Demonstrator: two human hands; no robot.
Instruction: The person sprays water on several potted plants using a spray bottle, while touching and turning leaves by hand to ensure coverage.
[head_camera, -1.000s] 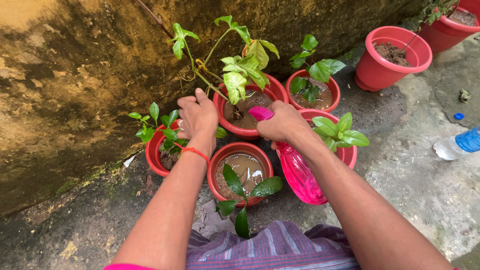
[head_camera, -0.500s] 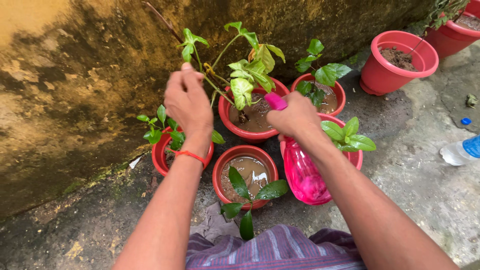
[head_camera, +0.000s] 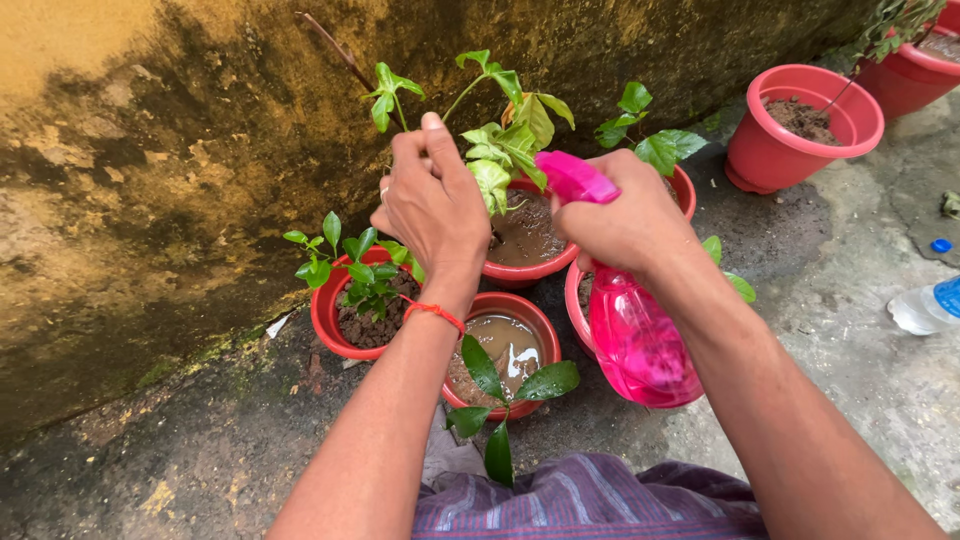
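left hand (head_camera: 432, 205): pinches the leafy plant (head_camera: 500, 150), steadying its stems clear of the nozzle | right hand (head_camera: 625, 215): grips pink spray bottle (head_camera: 630, 335), nozzle aimed at the leaves | plant: rooted in red pot (head_camera: 525, 268) by mossy wall (head_camera: 150, 180)

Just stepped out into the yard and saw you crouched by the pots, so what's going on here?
A person crouches over a cluster of red pots by a stained wall. The right hand grips a pink spray bottle, its nozzle turned toward the leafy plant in the back pot. The left hand is raised among that plant's stems. The front pot holds muddy water and a small seedling. A clear plastic bottle lies on the concrete at right.
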